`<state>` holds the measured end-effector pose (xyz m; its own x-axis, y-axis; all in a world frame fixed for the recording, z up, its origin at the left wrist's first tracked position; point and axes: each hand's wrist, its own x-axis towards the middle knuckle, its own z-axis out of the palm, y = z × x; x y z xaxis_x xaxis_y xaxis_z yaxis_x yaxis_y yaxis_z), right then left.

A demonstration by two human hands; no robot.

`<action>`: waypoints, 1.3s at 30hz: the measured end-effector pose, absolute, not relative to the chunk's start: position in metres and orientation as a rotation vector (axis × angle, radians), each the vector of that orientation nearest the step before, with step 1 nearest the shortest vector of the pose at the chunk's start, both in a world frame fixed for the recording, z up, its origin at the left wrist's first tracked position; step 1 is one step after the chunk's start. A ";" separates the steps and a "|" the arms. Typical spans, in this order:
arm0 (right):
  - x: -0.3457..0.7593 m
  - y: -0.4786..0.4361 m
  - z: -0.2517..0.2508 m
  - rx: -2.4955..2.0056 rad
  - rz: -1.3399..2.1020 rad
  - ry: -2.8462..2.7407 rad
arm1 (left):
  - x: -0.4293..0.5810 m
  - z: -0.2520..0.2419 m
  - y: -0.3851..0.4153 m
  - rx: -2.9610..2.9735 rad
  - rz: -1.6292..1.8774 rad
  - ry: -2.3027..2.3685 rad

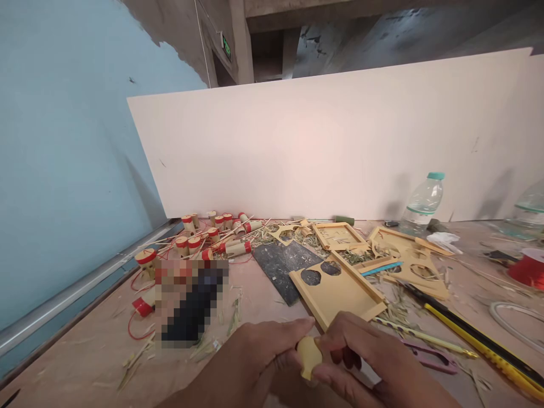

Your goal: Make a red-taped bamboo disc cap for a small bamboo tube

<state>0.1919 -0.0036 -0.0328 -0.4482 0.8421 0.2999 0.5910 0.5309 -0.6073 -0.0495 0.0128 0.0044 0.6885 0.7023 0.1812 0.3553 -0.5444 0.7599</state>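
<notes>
A small pale yellow piece (309,358) with rounded, uneven edges is held at the bottom middle of the head view; its material I cannot make out. My left hand (260,352) pinches it from the left, with the index finger stretched along its top. From the other side, the thumb and fingers of my right hand (366,356) close on it. Just beyond my hands lies a shallow tan tray-like board (346,292) with raised edges and two cut-out holes. A yellow and black utility knife (474,337) rests to the right of my right hand.
Several bamboo tubes with red bands (194,243) and thin sticks crowd the back left. A dark sheet (283,272) lies mid-table among shavings. More cut tan boards (419,266), a purple tool (431,358), a water bottle (425,201) and red spool (529,267) are right. A white panel (331,147) stands behind.
</notes>
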 end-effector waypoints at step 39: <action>0.196 -0.007 -0.061 -0.931 0.475 -2.231 | -0.042 -0.041 0.005 2.285 0.807 0.978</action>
